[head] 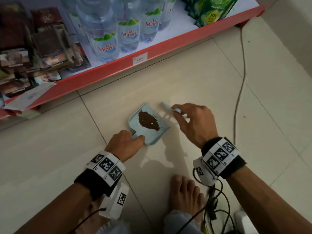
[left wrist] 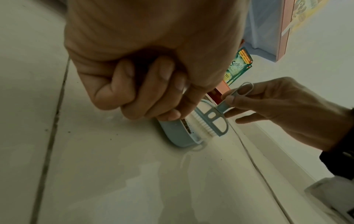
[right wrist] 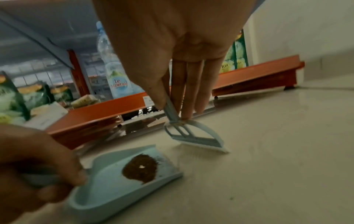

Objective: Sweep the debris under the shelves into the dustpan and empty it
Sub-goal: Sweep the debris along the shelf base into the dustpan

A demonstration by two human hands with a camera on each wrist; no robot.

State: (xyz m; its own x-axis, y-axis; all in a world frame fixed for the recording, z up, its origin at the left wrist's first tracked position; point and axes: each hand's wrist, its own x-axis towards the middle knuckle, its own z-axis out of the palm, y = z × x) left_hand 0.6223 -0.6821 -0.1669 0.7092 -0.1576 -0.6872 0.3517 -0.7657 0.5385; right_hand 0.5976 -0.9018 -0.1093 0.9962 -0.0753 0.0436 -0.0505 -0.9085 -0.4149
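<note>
Dim light, tiled floor [head: 194,81] in front of the bottom shelf [head: 128,61], which has a red front edge

I see the left hand [head: 125,144] clenched round the handle of the pale blue dustpan [head: 162,130]; the left wrist view shows its fingers [left wrist: 162,72] curled over the handle, thumb on top. The pan lies flat on the floor with its open lip toward the shelf

Debris [head: 148,120]: a dark brown granular heap, leaf-shaped, sitting in the middle of the pan with one small white fleck in it. In the right wrist view the heap [right wrist: 139,169] lies just behind the lip

The right hand [head: 194,122] pinches the thin handle of the small matching brush [right wrist: 197,137] between thumb and fingers. The brush head is down, its white bristles touching the floor just beside the pan's lip, on the right, apart from the pan itself

On the shelf: clear water bottles [head: 108,46] labelled Le Minerale, green sachets [head: 211,10] to their right, dark packets [head: 30,53] to their left

A thin cable [head: 243,68] trails across the floor on the right. My operator's bare foot [head: 184,193] rests on the tile below the pan
</note>
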